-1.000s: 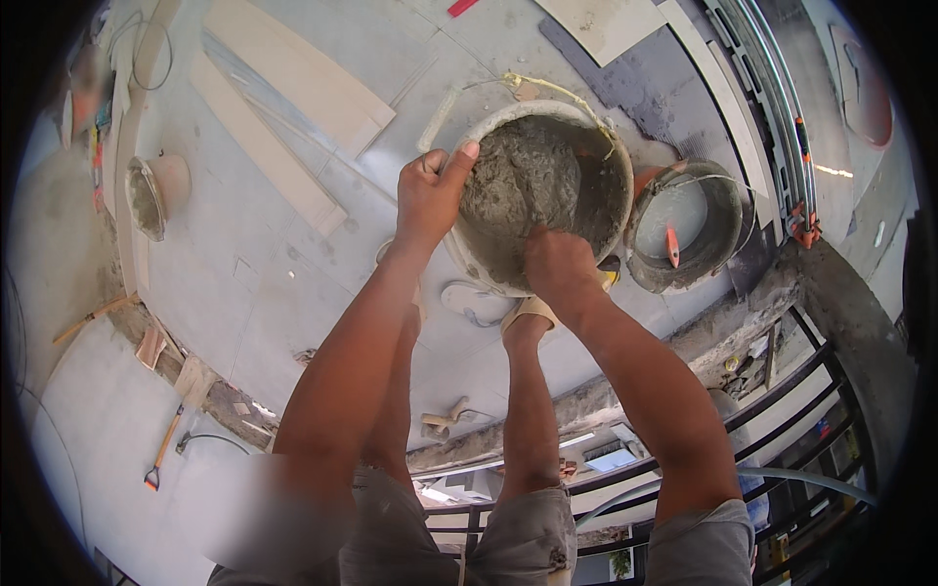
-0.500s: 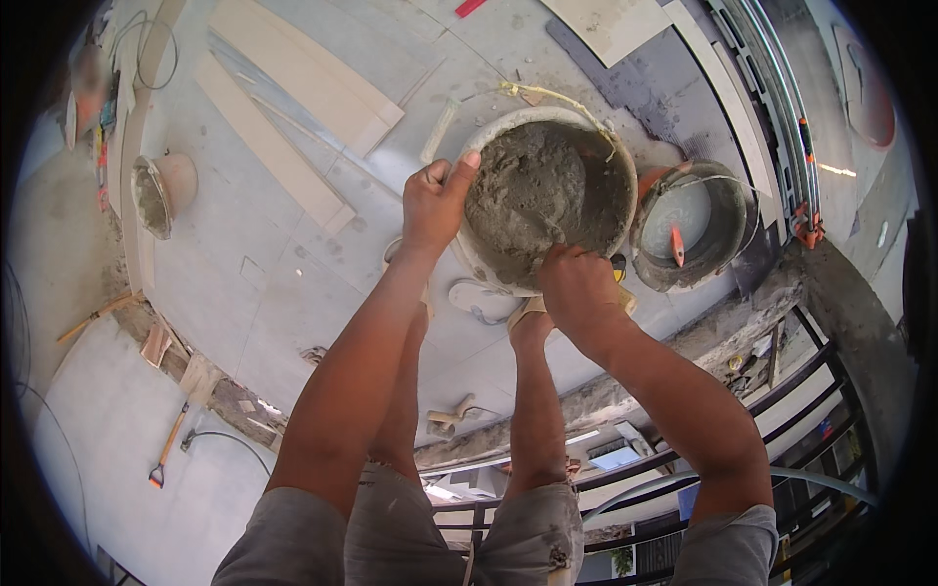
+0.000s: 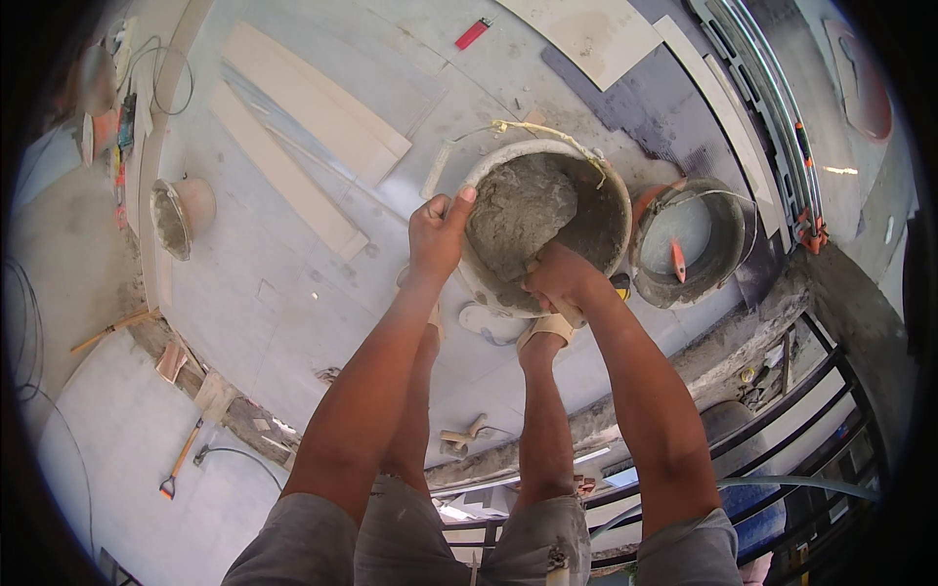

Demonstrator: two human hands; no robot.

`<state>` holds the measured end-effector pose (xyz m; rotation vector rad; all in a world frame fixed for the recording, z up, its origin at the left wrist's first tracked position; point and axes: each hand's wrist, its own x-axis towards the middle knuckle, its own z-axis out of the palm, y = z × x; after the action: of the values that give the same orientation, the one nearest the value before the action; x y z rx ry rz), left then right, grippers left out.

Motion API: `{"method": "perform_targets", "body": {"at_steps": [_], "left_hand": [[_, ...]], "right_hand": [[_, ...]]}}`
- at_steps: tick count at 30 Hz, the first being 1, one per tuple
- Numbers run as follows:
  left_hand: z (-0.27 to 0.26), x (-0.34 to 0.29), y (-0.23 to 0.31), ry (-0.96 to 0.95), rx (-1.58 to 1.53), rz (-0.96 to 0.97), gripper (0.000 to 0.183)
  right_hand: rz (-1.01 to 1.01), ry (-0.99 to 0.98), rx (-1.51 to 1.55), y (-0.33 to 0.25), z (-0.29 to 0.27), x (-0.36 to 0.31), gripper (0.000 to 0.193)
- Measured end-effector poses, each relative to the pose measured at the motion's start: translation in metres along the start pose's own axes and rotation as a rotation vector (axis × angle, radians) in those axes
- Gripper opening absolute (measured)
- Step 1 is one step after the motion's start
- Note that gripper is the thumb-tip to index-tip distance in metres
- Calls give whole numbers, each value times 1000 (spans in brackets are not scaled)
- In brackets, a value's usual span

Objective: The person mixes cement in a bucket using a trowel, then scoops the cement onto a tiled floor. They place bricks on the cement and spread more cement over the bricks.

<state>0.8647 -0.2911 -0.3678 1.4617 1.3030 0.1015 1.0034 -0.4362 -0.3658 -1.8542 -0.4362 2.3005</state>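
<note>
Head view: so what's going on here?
A person has both hands at a large bucket part-filled with thick grey mix. The left hand grips the rim on the left, thumb over the edge. The right hand is at the near side, reaching over the rim, closed around what looks like a tool handle; the rest of it is mostly hidden. Beside it on the right stands a smaller bucket with an orange item inside.

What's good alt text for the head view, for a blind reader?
A person's left hand holds the rim of a bucket of gray mortar; the right hand, over its near side, holds a mostly hidden tool. Another bucket stands at right.
</note>
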Motion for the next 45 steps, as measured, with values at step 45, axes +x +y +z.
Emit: {"method": "perform_targets", "body": {"at_steps": [45], "left_hand": [[-30, -174, -57, -470, 495, -453, 61]], "right_hand": [[401, 1041, 600, 309, 157, -337, 73]]}}
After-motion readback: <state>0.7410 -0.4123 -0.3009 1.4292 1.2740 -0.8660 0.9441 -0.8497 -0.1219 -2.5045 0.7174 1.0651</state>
